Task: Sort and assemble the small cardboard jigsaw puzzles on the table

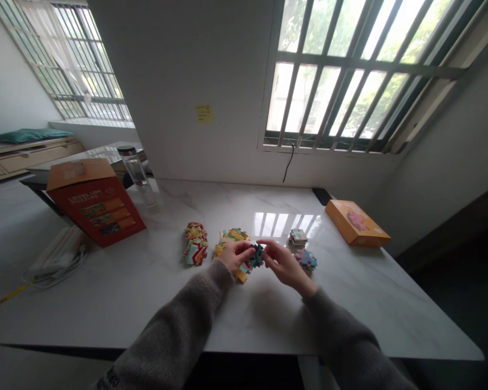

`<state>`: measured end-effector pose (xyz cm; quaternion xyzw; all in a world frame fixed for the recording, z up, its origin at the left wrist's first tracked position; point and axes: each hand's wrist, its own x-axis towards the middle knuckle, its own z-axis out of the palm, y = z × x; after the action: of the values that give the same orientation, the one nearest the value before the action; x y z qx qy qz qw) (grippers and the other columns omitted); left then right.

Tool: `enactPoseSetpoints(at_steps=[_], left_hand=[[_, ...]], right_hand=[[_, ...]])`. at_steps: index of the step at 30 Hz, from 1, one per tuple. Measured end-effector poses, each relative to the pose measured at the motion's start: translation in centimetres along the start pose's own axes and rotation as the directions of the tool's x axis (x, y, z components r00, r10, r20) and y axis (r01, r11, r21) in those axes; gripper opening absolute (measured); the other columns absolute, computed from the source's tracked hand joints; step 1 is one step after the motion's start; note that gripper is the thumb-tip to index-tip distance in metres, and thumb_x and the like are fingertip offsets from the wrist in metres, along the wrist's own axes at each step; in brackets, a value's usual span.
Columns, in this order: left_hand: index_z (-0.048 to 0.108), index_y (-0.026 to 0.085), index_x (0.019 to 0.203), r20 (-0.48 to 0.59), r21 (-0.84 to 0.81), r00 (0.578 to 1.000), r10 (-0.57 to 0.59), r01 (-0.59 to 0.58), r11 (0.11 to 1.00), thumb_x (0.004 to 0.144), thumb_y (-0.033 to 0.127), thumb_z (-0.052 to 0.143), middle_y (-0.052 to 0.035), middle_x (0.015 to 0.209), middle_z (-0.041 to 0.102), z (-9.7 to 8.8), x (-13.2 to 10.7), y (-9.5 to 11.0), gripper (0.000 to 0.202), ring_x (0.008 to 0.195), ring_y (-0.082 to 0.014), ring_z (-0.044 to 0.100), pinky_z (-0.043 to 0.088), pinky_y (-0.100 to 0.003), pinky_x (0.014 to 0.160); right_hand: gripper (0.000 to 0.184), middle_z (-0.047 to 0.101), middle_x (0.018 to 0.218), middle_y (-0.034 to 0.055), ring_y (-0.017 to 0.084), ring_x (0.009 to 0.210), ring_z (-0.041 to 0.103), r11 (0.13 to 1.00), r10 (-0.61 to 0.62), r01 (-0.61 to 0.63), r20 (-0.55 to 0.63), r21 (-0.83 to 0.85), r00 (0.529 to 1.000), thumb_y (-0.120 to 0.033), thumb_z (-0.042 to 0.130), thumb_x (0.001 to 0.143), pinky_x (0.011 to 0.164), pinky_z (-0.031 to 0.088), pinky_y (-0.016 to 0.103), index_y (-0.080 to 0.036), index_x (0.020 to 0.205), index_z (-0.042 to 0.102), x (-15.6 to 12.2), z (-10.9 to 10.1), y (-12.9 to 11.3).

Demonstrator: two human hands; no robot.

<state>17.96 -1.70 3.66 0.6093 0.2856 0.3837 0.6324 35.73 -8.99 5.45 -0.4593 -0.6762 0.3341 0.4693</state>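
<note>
Dark teal puzzle pieces point(256, 255) are held up over the middle of the table, between my two hands; how many there are I cannot tell. My left hand point(235, 257) is closed on them from the left, thumb on top. From the right, my right hand point(282, 262) pinches their edge with bent fingers. Behind and below my left hand lie yellow and green puzzle pieces point(236, 234), partly hidden. Red and yellow puzzle pieces point(196, 244) are piled to the left. Just right of my right hand sit a small stack of pale pieces point(298, 238) and a blue-purple pile point(306, 260).
A red puzzle box point(101, 208) stands at the left, with a glass bottle point(135, 168) behind it. Nearby lie a white power strip with cables point(65, 249). An orange box point(355, 223) and a black phone-like object point(321, 196) lie at the right. The marble-patterned table point(166, 309) meets a wall behind.
</note>
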Motion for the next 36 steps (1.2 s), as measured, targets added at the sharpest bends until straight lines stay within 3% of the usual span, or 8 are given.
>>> enactPoseSetpoints(at_steps=[3, 7, 14, 18, 24, 27, 30, 36], left_hand=[[0.066, 0.015, 0.107, -0.057, 0.060, 0.995, 0.076, -0.073, 0.996, 0.079, 0.053, 0.069, -0.0051, 0.083, 0.068, -0.2, -0.2, 0.2, 0.047, 0.064, -0.0154, 0.063, 0.053, -0.028, 0.060], [0.055, 0.017, 0.129, -0.051, 0.373, 0.955, 0.292, -0.253, 0.893, 0.077, 0.036, 0.072, -0.0057, 0.094, 0.064, -0.2, -0.6, 0.1, 0.058, 0.077, -0.0171, 0.062, 0.052, -0.031, 0.073], [0.059, 0.017, 0.128, 0.112, 0.611, 0.903, 0.415, -0.392, 0.687, 0.075, 0.033, 0.075, -0.0099, 0.102, 0.063, -0.6, -0.6, -0.1, 0.058, 0.087, -0.0238, 0.059, 0.051, -0.038, 0.085], [0.057, 0.017, 0.131, 0.133, 0.547, 0.916, 0.378, -0.386, 0.742, 0.077, 0.033, 0.074, -0.0108, 0.107, 0.066, -0.7, -0.6, 0.1, 0.059, 0.085, -0.0220, 0.062, 0.052, -0.037, 0.082], [0.051, 0.015, 0.133, 0.141, 0.126, 0.969, 0.202, -0.220, 0.967, 0.082, 0.033, 0.072, -0.0058, 0.092, 0.068, -0.2, -0.9, 0.0, 0.058, 0.080, -0.0185, 0.069, 0.057, -0.034, 0.078], [0.053, 0.015, 0.130, 0.118, 0.004, 0.985, 0.127, -0.128, 0.992, 0.079, 0.034, 0.076, -0.0047, 0.088, 0.068, -0.2, -0.8, -0.1, 0.059, 0.076, -0.0185, 0.070, 0.059, -0.034, 0.075], [0.055, 0.015, 0.129, 0.109, -0.032, 0.990, 0.094, -0.091, 0.995, 0.076, 0.035, 0.079, -0.0007, 0.078, 0.065, -0.4, -0.6, -0.1, 0.062, 0.070, -0.0179, 0.070, 0.058, -0.033, 0.071], [0.053, 0.012, 0.132, 0.169, -0.079, 0.983, 0.069, -0.057, 0.995, 0.073, 0.036, 0.081, 0.0020, 0.072, 0.061, -0.6, -0.4, -0.3, 0.070, 0.069, -0.0182, 0.070, 0.057, -0.033, 0.071]], right_hand=[[0.028, 0.058, 0.070, -0.0024, 0.014, 0.061, 0.054, 0.994, 0.055, -0.044, -0.114, 0.101, 0.992, -0.041, 0.062, 0.090, 0.058, 0.046, 0.028, -0.022, 0.110, 0.060, 0.4, 0.2, 0.5], [0.028, 0.061, 0.069, -0.0029, 0.014, 0.061, 0.056, 0.958, 0.160, -0.095, -0.231, 0.270, 0.960, -0.044, 0.066, 0.086, 0.057, 0.045, 0.027, -0.023, 0.100, 0.054, 0.0, 0.5, 0.8], [0.032, 0.062, 0.072, -0.0028, 0.013, 0.060, 0.055, 0.935, 0.190, -0.107, -0.222, 0.339, 0.956, -0.045, 0.070, 0.084, 0.056, 0.041, 0.026, -0.023, 0.097, 0.051, -0.4, 1.2, 1.1], [0.033, 0.060, 0.066, -0.0047, 0.012, 0.057, 0.053, 0.918, 0.215, -0.127, -0.203, 0.377, 0.955, -0.046, 0.071, 0.083, 0.053, 0.038, 0.025, -0.022, 0.094, 0.050, -0.5, 1.2, 1.3], [0.028, 0.061, 0.067, -0.0032, 0.013, 0.057, 0.055, 0.945, 0.183, -0.110, -0.217, 0.309, 0.959, -0.045, 0.065, 0.088, 0.052, 0.041, 0.025, -0.023, 0.094, 0.049, -0.8, 1.2, 1.2], [0.023, 0.067, 0.101, 0.0077, 0.019, 0.083, 0.064, 0.999, -0.022, 0.030, -0.268, 0.024, 0.963, -0.035, 0.065, 0.089, 0.062, 0.050, 0.030, -0.023, 0.105, 0.054, -0.9, 0.6, 0.9], [0.029, 0.056, 0.133, 0.0122, 0.025, 0.113, 0.059, 0.938, -0.256, 0.208, -0.150, -0.278, 0.955, -0.024, 0.063, 0.089, 0.078, 0.054, 0.038, -0.026, 0.117, 0.057, -1.1, -0.4, 0.4], [0.023, 0.060, 0.126, 0.0099, 0.025, 0.117, 0.057, 0.862, -0.344, 0.300, -0.037, -0.409, 0.938, -0.019, 0.061, 0.091, 0.096, 0.051, 0.045, -0.026, 0.113, 0.060, -1.2, -1.5, 0.1]])
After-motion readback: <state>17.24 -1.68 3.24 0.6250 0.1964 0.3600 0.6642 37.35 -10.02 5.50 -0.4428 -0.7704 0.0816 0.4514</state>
